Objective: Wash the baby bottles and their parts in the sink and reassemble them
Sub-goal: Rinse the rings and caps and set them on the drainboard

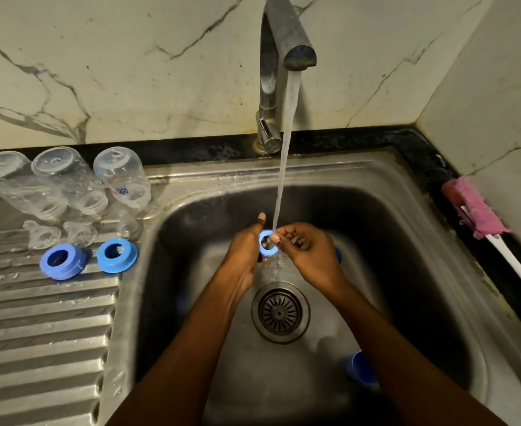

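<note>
Your left grip [246, 252] and right grip [309, 253] both pinch one blue collar ring [262, 245], fingers curled at its rim. They hold it under the running water [286, 149] over the middle of the sink [406, 226].

I'd judge you about midway. Three clear bottles [68, 182] lie along the far edge of the draining board [37, 333]. Three teats [79, 233] and two blue collars [104, 261] sit just in front of them, apparently rinsed.

A blue cap [360, 372] waits in the sink's near right corner, and another blue piece peeks from behind your right grip. Those, and all the reassembly, remain.
</note>
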